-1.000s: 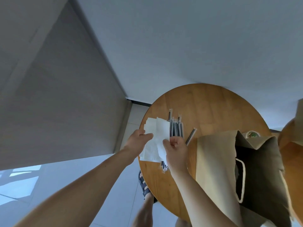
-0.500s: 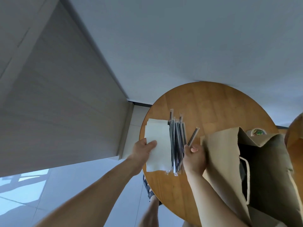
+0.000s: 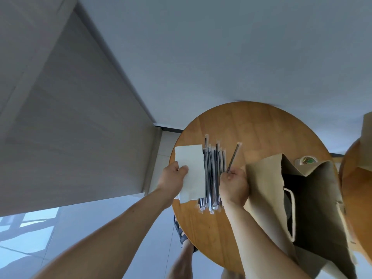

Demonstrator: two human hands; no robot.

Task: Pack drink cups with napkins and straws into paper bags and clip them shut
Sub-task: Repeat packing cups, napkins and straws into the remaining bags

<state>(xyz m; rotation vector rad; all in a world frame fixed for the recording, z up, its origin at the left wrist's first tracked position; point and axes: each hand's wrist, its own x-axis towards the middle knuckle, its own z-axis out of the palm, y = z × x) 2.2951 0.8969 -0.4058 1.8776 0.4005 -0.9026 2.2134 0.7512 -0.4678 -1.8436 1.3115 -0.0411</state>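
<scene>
On the round wooden table (image 3: 261,125) lies a white napkin stack (image 3: 191,170), and my left hand (image 3: 173,180) pinches its left edge. Right of it lies a pile of several wrapped black straws (image 3: 212,178). My right hand (image 3: 234,184) pinches the near end of a single wrapped straw (image 3: 233,158) that angles up and to the right. Just right of that hand stands an open brown paper bag (image 3: 265,190) with a white cord handle; its inside is dark. A cup lid (image 3: 307,160) shows behind the bag's far rim.
A second wooden surface (image 3: 358,198) with another brown bag edge (image 3: 367,146) is at the far right. My feet in sandals (image 3: 181,234) show below the table's near left rim. A grey wall and a tiled floor lie to the left.
My right hand left the napkins and moved right to the lone straw, closing on its near end. The left hand stays pinching the napkins, which have settled flat.
</scene>
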